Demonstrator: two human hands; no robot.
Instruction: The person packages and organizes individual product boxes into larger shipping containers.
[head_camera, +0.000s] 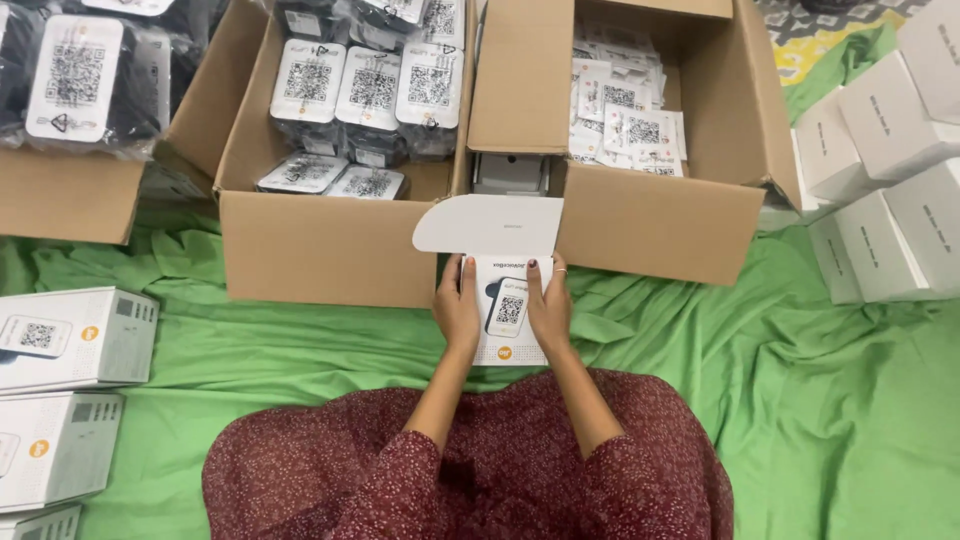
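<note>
Left hand (457, 312): fingers closed on the white box's (508, 310) left edge
Right hand (549, 308): fingers gripped its right edge — flap (490, 223) stood open
Beneath: green sheet (800, 380)
Behind: cardboard boxes (300, 250) — touching the flap

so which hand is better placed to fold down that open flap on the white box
Probably the right hand. Both hands grip the white box by its sides, but the open flap is hinged toward the right side, and the right fingers reach slightly nearer it than the left hand.

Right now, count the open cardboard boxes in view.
3. One at far left, one left of centre, one right of centre behind the hands. More may lie outside the picture.
</note>
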